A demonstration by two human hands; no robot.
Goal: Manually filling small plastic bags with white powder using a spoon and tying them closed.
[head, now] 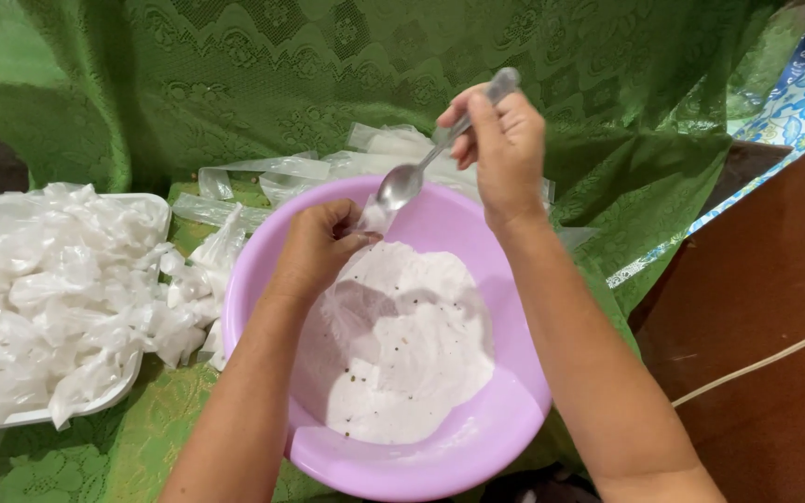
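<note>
Two hands are at work over the lilac plastic bowl (514,410), which sits on a green lace cloth (235,84) covering the table. Your right hand (505,149) is closed around the handle of a metal spoon (421,168), held tilted with its bowl end pointing down and toward your left hand. Your left hand (314,247) is curled shut, pinching a small clear plastic bag (375,219) just under the spoon's tip, above the far rim of the bowl. Inside the bowl lies a mound of white powder (402,363) flecked with a few dark specks. To your left, a white tray (156,210) is heaped with filled, knotted clear packets (48,289), some spilling toward the bowl. Beyond the bowl lie flat empty plastic bags (281,172). At the right edge, a brown surface (775,307) shows, crossed by a pale cord (766,359).
</note>
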